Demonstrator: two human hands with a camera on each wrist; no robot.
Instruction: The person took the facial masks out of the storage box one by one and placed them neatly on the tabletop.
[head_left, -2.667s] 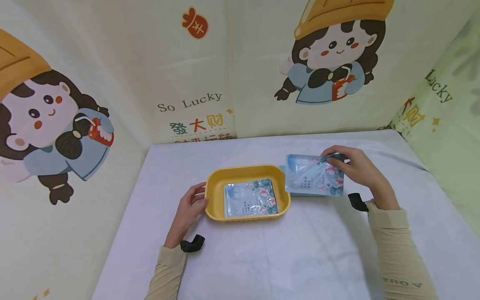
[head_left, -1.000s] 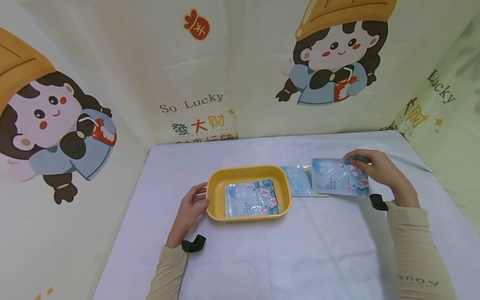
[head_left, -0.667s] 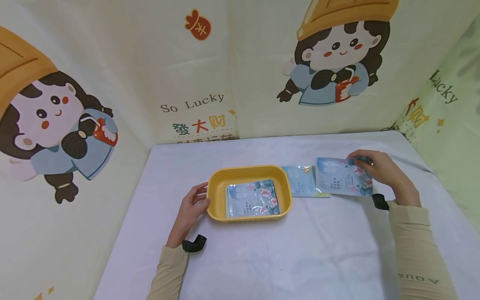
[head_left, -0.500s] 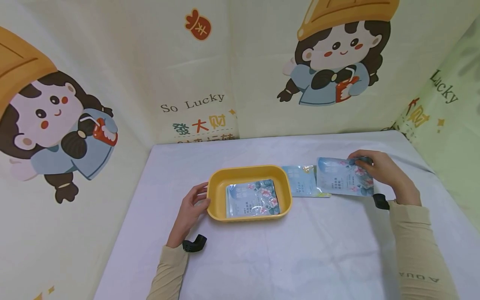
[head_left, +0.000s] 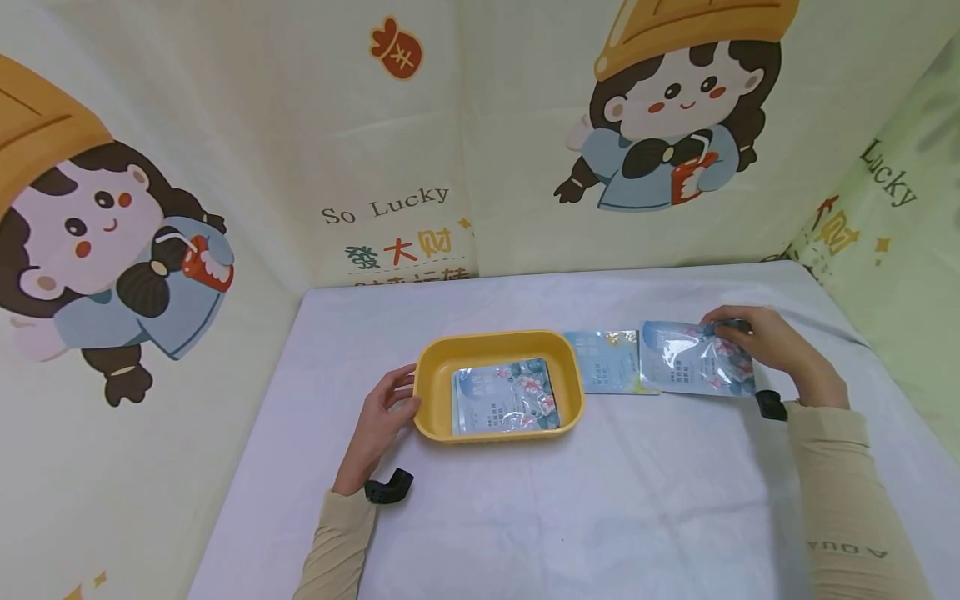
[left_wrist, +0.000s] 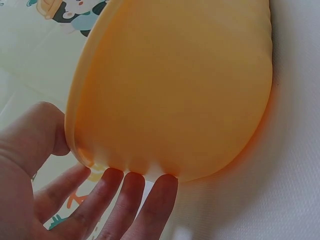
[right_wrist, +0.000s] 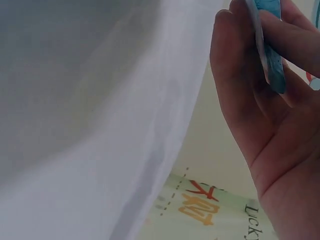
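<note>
My right hand [head_left: 772, 346] pinches the top right corner of a shiny blue floral sachet [head_left: 686, 362] between thumb and fingers. In the right wrist view, the sachet's edge [right_wrist: 272, 65] shows between the fingers of that hand [right_wrist: 270, 110]. A flatter, light blue sachet [head_left: 603, 362] lies just left of it, right of the yellow tray [head_left: 423, 375]. Inside the tray lies another floral sachet [head_left: 506, 398], with an edge showing beneath it. At the tray's left end rests my left hand [head_left: 381, 421]; its fingertips [left_wrist: 162, 187] touch the outer wall, thumb near the rim.
A white cloth [head_left: 525, 517] covers the table. Behind it hangs a cream curtain [head_left: 517, 208] printed with cartoon figures and lettering; more printed fabric stands at both sides. Each wrist carries a black camera mount, such as the left one [head_left: 388, 487].
My right hand has carried the floral sachet rightward from beside the tray, uncovering the light blue sachet, then lowered it slightly toward the cloth. My left hand has stayed at the tray.
</note>
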